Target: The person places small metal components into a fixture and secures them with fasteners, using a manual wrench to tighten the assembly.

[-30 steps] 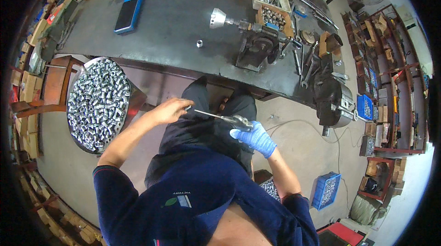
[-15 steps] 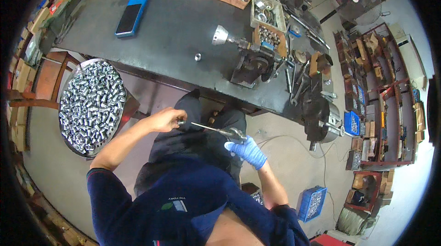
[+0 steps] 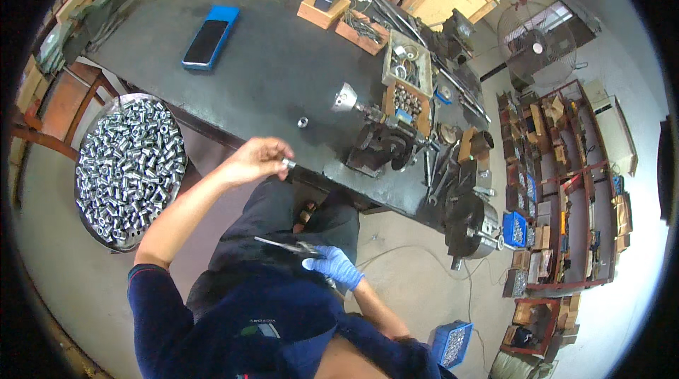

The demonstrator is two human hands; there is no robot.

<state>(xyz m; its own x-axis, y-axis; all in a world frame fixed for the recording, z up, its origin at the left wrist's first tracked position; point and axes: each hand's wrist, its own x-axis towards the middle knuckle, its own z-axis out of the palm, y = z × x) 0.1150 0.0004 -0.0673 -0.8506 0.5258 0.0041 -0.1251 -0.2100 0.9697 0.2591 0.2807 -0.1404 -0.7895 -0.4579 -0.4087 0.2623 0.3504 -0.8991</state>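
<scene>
My bare left hand [image 3: 256, 159] is at the bench's front edge, pinching a small shiny metal sleeve [image 3: 288, 164] between thumb and fingertips. Lower down, over my lap, my right hand [image 3: 338, 267] in a blue glove is closed around a hand-held tool [image 3: 281, 244] with a long thin shaft. Its body is mostly covered by the glove, so I cannot tell its exact kind. The shaft points left, apart from the sleeve. A similar metal piece [image 3: 303, 123] stands on the bench beyond my left hand.
A round metal tray [image 3: 133, 239] heaped with metal sleeves is at left beside a wooden chair [image 3: 67, 106]. On the dark bench [image 3: 262, 46] lie a blue-cased phone [image 3: 210, 39], a bench-mounted spindle [image 3: 378, 142] and parts boxes [image 3: 409, 71]. Blue crates [image 3: 450, 345] and a cable are at right.
My left hand has moved up and forward to the bench edge with the sleeve. My right hand has dropped toward my lap with the tool, widening the gap between them. The view has shifted.
</scene>
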